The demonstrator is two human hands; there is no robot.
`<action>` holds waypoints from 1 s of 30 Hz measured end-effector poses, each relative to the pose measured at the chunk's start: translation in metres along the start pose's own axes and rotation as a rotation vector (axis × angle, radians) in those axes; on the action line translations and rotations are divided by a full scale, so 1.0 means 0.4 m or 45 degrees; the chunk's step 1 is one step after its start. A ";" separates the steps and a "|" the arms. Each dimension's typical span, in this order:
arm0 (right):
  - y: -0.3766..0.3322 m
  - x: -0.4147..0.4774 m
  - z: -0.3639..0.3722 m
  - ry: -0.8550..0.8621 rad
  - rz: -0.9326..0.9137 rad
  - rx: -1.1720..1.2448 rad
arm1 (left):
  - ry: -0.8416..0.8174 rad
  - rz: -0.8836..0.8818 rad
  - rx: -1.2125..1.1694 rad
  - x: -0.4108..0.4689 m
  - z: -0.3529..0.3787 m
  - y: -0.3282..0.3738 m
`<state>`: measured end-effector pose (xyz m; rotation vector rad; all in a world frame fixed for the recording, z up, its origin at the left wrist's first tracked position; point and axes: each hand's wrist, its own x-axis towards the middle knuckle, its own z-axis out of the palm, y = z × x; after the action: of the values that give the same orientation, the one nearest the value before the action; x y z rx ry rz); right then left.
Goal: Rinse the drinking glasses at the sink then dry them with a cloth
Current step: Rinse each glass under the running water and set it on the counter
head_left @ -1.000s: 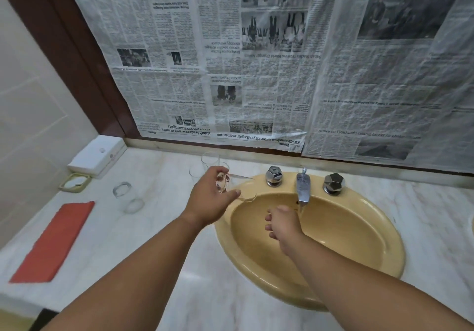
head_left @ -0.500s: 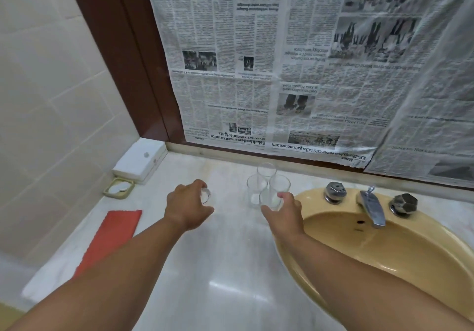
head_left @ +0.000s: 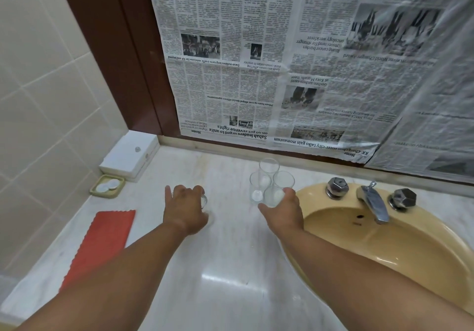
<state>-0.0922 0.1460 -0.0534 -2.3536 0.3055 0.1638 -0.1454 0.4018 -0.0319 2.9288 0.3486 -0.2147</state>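
Note:
My left hand (head_left: 185, 208) grips a clear drinking glass (head_left: 204, 200) low over the marble counter (head_left: 230, 266), left of the sink. Three more clear glasses (head_left: 268, 169) stand together by the sink's left rim. My right hand (head_left: 285, 214) holds the nearest glass of that group (head_left: 274, 197), fingers curled round it. A red cloth (head_left: 102, 241) lies flat on the counter's left side. The yellow sink (head_left: 384, 258) is at the right, and no water shows at its chrome tap (head_left: 373, 203).
Two chrome tap knobs (head_left: 336, 188) (head_left: 402, 198) flank the spout. A white box (head_left: 130, 155) and a green soap dish (head_left: 107, 185) sit in the back left corner. Newspaper (head_left: 256, 74) covers the wall behind. Tiled wall closes the left side.
My left hand carried its glass from the sink rim leftward to the counter. My right hand left the tap and took hold of a glass in the group. The view swung left.

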 end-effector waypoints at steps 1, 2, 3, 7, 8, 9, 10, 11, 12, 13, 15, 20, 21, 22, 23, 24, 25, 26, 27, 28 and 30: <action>-0.001 0.003 0.003 0.007 0.004 -0.011 | -0.004 0.000 -0.001 0.001 0.001 -0.001; -0.002 0.005 0.006 0.015 0.012 -0.022 | -0.009 0.000 -0.002 0.001 0.001 -0.001; -0.003 0.007 0.007 0.027 0.017 -0.027 | -0.013 -0.001 -0.005 0.000 0.001 -0.001; 0.006 0.008 0.007 0.052 0.033 0.013 | -0.066 -0.019 0.003 -0.004 -0.002 0.020; 0.007 0.003 0.004 0.047 0.034 0.037 | -0.088 -0.031 0.009 -0.003 -0.002 0.026; 0.009 -0.003 -0.001 0.048 0.025 0.065 | -0.105 -0.046 0.014 -0.001 -0.001 0.030; 0.014 -0.009 -0.006 0.058 0.012 0.090 | -0.118 -0.065 0.028 0.000 -0.001 0.038; 0.020 -0.016 -0.017 0.075 -0.006 0.115 | -0.121 -0.083 0.055 0.002 0.000 0.049; 0.023 -0.025 -0.026 0.092 -0.029 0.138 | -0.116 -0.103 0.084 0.002 -0.001 0.060; 0.026 -0.035 -0.038 0.118 -0.050 0.157 | -0.095 -0.110 0.099 0.002 -0.001 0.077; 0.040 -0.047 -0.070 0.177 -0.084 0.197 | 0.032 -0.071 0.007 0.002 -0.005 0.137; 0.117 -0.048 -0.182 0.226 -0.117 0.185 | 0.332 0.271 -0.474 0.001 0.006 0.375; 0.137 -0.046 -0.204 0.235 -0.111 0.191 | 0.314 0.323 -0.556 -0.003 0.015 0.419; 0.166 -0.041 -0.231 0.250 -0.099 0.201 | 0.285 0.367 -0.621 -0.008 0.026 0.469; 0.190 -0.038 -0.250 0.257 -0.081 0.210 | 0.248 0.397 -0.671 -0.013 0.038 0.508; 0.222 -0.033 -0.276 0.259 -0.058 0.214 | 0.207 0.424 -0.701 -0.019 0.052 0.554; 0.252 -0.028 -0.298 0.254 -0.039 0.212 | 0.154 0.441 -0.720 -0.023 0.068 0.590; 0.289 -0.020 -0.323 0.246 -0.013 0.198 | 0.095 0.450 -0.729 -0.031 0.086 0.632; 0.324 -0.014 -0.345 0.236 0.015 0.183 | 0.034 0.451 -0.745 -0.037 0.106 0.666; 0.357 -0.009 -0.364 0.224 0.053 0.170 | -0.023 0.444 -0.752 -0.043 0.126 0.695; 0.431 0.003 -0.398 0.198 0.128 0.156 | -0.114 0.409 -0.753 -0.060 0.164 0.758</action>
<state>-0.1325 -0.0852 -0.0552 -2.2348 0.4960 0.0087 -0.1023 0.0938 -0.0419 2.3354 -0.0702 -0.1598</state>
